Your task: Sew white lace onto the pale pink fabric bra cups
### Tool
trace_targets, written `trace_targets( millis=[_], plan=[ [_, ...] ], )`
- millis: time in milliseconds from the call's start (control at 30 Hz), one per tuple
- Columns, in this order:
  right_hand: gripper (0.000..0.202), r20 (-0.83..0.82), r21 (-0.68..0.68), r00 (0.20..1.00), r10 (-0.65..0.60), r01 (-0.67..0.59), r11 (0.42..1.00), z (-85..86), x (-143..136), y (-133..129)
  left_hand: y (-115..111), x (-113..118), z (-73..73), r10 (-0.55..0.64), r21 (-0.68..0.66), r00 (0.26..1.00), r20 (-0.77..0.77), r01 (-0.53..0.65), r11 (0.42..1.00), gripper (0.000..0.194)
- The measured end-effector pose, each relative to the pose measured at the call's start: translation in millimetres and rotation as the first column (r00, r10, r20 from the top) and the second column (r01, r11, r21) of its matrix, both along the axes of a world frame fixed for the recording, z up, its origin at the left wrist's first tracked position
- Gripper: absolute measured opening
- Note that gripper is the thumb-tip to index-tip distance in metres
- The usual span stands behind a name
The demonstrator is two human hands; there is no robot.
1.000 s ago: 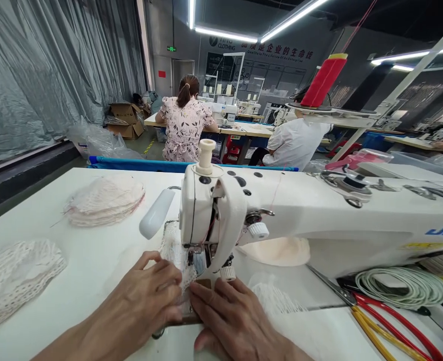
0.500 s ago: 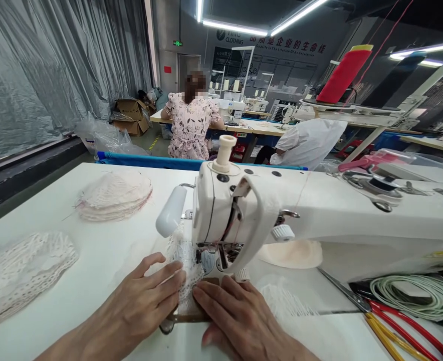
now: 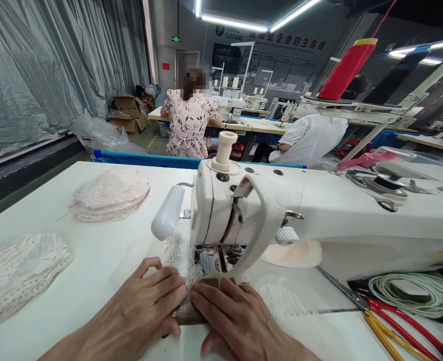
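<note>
A strip of white lace fabric [image 3: 179, 253] runs under the needle end of a white sewing machine [image 3: 338, 203]. My left hand [image 3: 141, 301] grips the lace left of the presser foot [image 3: 197, 255], fingers bent and pressed together, thumb showing low. My right hand [image 3: 240, 313] is beside it, its fingers close together at the lace's right edge on the brown plate [image 3: 189, 317]. The fingertips of both hands nearly meet. What lies beneath the right fingers is hidden. A piece of white fringed lace [image 3: 287, 301] lies to the right of my right hand.
Stacked lace pieces [image 3: 108, 195] and another lace stack [image 3: 22, 278] lie at left. A cream rounded piece [image 3: 294, 254] sits under the machine arm. Scissors [image 3: 344, 288], red-handled tool [image 3: 405, 318] and coiled pale cord [image 3: 417, 296] are at right. Two people [image 3: 189, 118] sit ahead.
My left fingers have drawn closer together and the thumb now shows below them. Less lace shows between my hands. The right hand has barely moved; the view has shifted slightly.
</note>
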State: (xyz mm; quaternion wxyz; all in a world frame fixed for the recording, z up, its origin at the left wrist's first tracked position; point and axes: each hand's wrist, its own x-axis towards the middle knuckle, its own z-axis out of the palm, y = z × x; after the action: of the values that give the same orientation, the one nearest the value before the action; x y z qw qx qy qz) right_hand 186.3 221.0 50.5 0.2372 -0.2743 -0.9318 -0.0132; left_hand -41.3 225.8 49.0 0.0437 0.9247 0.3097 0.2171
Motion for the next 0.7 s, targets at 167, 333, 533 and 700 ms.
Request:
trace_targets(
  millis=[167, 333, 533, 700],
  plan=[
    [0.051, -0.092, 0.064, 0.996, 0.008, -0.002, 0.998, -2.6, 1.4, -0.2, -0.1, 4.6, -13.4, 0.002, 0.032, 1.0, 0.008, -0.002, 0.999, 0.031],
    [0.045, -0.088, 0.02, 0.991, -0.104, 0.106, 0.994, -3.3, 7.8, 1.5, 0.8, 4.9, -17.6, 0.008, 0.107, 1.0, 0.004, -0.009, 0.994, 0.036],
    [0.046, -0.006, -0.03, 0.996, -0.091, 0.09, 0.995, -4.2, 4.4, 3.3, 0.4, 8.9, -23.0, 0.077, 0.208, 0.997, -0.008, -0.073, 0.975, 0.032],
    [0.046, -0.021, -0.021, 0.995, -0.103, 0.102, 0.995, -3.4, 3.8, 1.0, -0.7, 9.8, -25.1, 0.059, 0.267, 0.998, 0.001, -0.057, 0.962, 0.031]
  ],
)
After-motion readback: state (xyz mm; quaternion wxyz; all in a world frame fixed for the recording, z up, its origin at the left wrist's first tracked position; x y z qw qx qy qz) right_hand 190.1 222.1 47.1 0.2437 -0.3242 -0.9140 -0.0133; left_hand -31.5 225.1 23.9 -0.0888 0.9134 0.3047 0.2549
